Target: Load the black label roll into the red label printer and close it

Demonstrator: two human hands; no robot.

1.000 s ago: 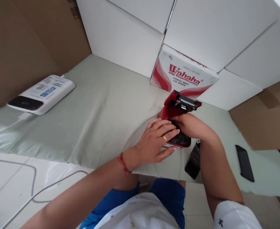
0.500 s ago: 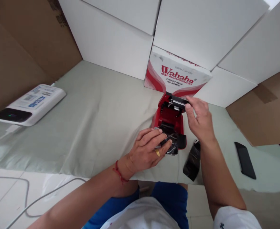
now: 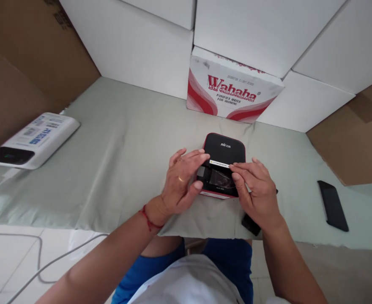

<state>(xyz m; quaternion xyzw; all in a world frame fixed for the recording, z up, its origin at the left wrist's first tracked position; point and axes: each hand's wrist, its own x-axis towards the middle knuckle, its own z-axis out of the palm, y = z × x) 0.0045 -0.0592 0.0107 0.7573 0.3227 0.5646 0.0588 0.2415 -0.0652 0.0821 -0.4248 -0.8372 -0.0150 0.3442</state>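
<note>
A small black and red label printer (image 3: 225, 147) sits on the cloth-covered table, its lid down. A white warning strip runs across the lid, and clear plastic film lies over the black front part. My left hand (image 3: 182, 179) is at the printer's left side, fingers stretched out and thumb apart, fingertips by the lid edge. At the right side, my right hand (image 3: 257, 188) has thumb and fingers closed about the lid's front corner. Beneath my right hand and wrist is a black object (image 3: 251, 224), mostly hidden.
A white device with a dark screen (image 3: 32, 141) and a plugged-in cable lies at the left. Behind the printer stands a Wahaha water carton (image 3: 233, 90) against white boxes (image 3: 148, 50). A black phone (image 3: 332, 206) rests at the right, near a cardboard box (image 3: 354, 139).
The printer's lid, raised before, is now down. My right hand has come down with it toward the front, while my left hand has shifted from the front part to the left side.
</note>
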